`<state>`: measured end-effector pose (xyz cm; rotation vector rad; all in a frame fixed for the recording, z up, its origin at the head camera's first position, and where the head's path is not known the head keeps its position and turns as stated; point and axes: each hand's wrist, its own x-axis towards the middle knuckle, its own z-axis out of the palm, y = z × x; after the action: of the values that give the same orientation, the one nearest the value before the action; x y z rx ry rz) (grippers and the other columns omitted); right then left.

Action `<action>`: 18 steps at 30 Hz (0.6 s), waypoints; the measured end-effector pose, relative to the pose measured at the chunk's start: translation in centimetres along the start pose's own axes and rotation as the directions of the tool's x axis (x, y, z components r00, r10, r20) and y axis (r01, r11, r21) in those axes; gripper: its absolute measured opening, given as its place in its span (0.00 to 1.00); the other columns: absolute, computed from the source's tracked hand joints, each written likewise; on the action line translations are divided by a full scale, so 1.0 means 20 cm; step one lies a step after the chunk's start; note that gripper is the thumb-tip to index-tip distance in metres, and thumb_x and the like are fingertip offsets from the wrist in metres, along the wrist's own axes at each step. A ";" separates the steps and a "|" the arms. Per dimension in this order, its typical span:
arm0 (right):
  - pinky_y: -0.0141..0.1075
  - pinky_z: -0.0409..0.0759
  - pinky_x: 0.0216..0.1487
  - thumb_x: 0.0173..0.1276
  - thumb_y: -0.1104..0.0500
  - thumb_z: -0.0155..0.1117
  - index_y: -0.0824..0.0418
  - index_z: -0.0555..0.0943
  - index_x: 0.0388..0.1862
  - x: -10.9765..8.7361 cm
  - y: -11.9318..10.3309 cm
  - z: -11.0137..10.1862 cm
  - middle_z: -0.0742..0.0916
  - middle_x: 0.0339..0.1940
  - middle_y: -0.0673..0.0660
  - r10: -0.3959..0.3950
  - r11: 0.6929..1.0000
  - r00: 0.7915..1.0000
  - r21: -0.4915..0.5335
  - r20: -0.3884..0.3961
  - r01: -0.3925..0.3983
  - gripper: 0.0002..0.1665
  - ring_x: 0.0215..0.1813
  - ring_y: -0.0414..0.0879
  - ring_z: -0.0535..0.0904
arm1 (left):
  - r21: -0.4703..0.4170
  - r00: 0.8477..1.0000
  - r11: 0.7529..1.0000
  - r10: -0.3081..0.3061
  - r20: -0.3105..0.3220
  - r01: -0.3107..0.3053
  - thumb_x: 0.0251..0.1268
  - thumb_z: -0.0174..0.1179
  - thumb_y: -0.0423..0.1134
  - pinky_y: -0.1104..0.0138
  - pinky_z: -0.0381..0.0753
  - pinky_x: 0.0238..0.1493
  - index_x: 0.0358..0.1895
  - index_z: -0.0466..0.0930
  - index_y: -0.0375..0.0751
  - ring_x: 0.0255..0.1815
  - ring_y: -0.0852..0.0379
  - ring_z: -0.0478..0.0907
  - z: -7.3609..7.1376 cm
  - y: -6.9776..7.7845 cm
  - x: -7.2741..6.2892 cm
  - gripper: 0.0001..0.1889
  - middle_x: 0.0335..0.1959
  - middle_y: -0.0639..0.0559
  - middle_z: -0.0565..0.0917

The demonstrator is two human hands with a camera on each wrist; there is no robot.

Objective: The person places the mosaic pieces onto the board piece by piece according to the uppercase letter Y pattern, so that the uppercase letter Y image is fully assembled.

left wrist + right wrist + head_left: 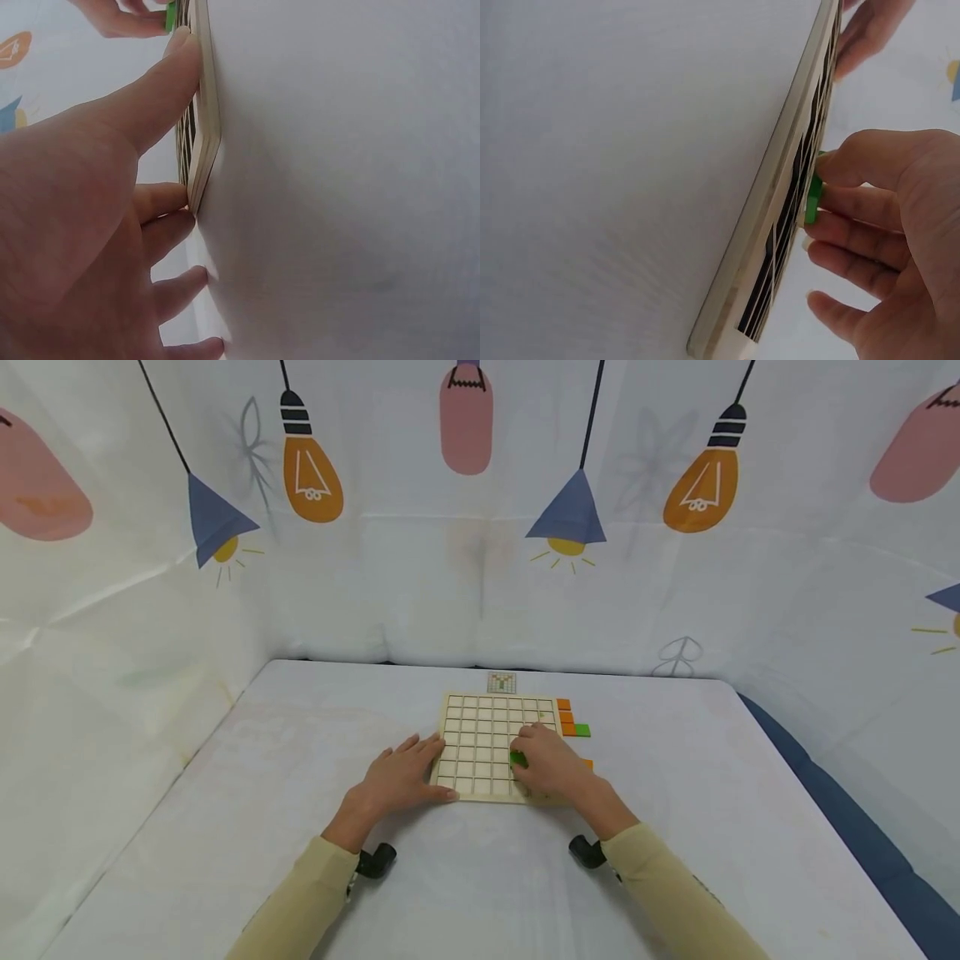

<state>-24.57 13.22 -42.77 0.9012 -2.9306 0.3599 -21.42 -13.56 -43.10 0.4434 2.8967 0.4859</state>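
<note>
A pale wooden grid board (pixel 476 739) lies flat on the white table in the head view. My right hand (pixel 551 764) pinches a small green square tile (pixel 518 758) over the board's right half. The right wrist view shows the thumb and fingers around that green tile (pixel 814 199), low against the grid; whether it sits in a cell I cannot tell. My left hand (pixel 405 777) rests at the board's left edge with fingers extended. Its thumb (pixel 169 94) lies over the board's near edge in the left wrist view, while the fingers touch its side and the table.
Several orange tiles (pixel 566 717) and another green tile (pixel 582 730) lie along the board's right side. Part of an orange tile (pixel 588 764) shows beyond the right hand. A small patterned card (pixel 501 682) lies behind the board. White cloth covers the table (pixel 337 710).
</note>
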 end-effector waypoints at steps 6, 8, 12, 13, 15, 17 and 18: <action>0.43 0.76 0.63 0.66 0.59 0.65 0.57 0.87 0.40 0.00 -0.01 0.01 0.84 0.38 0.50 -0.032 0.999 0.999 -0.006 -0.022 0.032 0.07 0.43 0.44 0.75 | 0.018 1.000 1.000 0.002 0.013 -0.003 0.56 0.66 0.67 0.35 0.57 0.73 0.77 0.60 0.47 0.81 0.41 0.55 -0.01 0.00 0.01 0.49 0.79 0.51 0.61; 0.43 0.77 0.60 0.66 0.59 0.65 0.57 0.86 0.40 0.00 -0.02 0.01 0.84 0.38 0.50 -0.041 0.999 0.999 -0.005 -0.025 0.041 0.07 0.42 0.44 0.74 | 0.023 1.000 1.000 0.000 0.019 0.000 0.56 0.65 0.67 0.35 0.57 0.73 0.77 0.60 0.47 0.81 0.41 0.55 -0.01 0.01 0.01 0.49 0.79 0.51 0.61; 0.39 0.76 0.50 0.65 0.58 0.65 0.57 0.86 0.39 0.00 -0.05 0.02 0.83 0.36 0.49 -0.060 0.998 0.998 -0.009 -0.026 0.059 0.06 0.39 0.44 0.71 | 0.035 1.000 0.999 -0.003 0.021 0.002 0.57 0.65 0.68 0.36 0.58 0.73 0.77 0.60 0.47 0.81 0.41 0.55 -0.01 0.01 0.01 0.49 0.79 0.51 0.61; 0.38 0.75 0.46 0.65 0.58 0.65 0.56 0.86 0.38 0.00 -0.05 0.02 0.83 0.35 0.49 -0.064 0.998 0.998 -0.012 -0.027 0.064 0.06 0.38 0.43 0.70 | 0.038 1.000 0.999 -0.001 0.021 0.000 0.57 0.64 0.68 0.36 0.58 0.73 0.77 0.60 0.47 0.81 0.41 0.55 -0.01 0.00 0.01 0.49 0.79 0.51 0.61; 0.37 0.73 0.43 0.64 0.59 0.64 0.56 0.86 0.38 0.01 -0.07 0.03 0.82 0.34 0.48 -0.075 0.997 0.997 -0.021 -0.030 0.074 0.06 0.37 0.43 0.69 | 0.043 1.000 0.999 -0.001 0.023 0.000 0.57 0.64 0.68 0.37 0.58 0.73 0.77 0.60 0.47 0.81 0.41 0.54 -0.01 0.00 0.01 0.49 0.80 0.51 0.60; 0.37 0.73 0.42 0.64 0.60 0.64 0.55 0.86 0.37 0.01 -0.08 0.03 0.82 0.34 0.48 -0.089 0.995 0.995 -0.039 -0.038 0.088 0.06 0.37 0.43 0.69 | 0.046 1.000 0.999 0.001 0.025 -0.003 0.57 0.63 0.68 0.37 0.58 0.73 0.77 0.60 0.47 0.81 0.41 0.54 -0.02 0.01 0.01 0.49 0.80 0.51 0.60; 0.37 0.73 0.43 0.64 0.60 0.64 0.56 0.86 0.37 0.01 -0.08 0.03 0.82 0.34 0.48 -0.095 0.995 0.995 -0.043 -0.041 0.093 0.06 0.37 0.43 0.69 | 0.045 1.000 0.999 0.001 0.027 -0.002 0.57 0.63 0.68 0.37 0.59 0.73 0.77 0.60 0.46 0.81 0.41 0.54 -0.02 0.01 0.01 0.49 0.80 0.51 0.60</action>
<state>-23.73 11.64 -43.05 1.0088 -2.8332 0.3088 -21.60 -13.49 -42.76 0.4554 2.8868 0.4118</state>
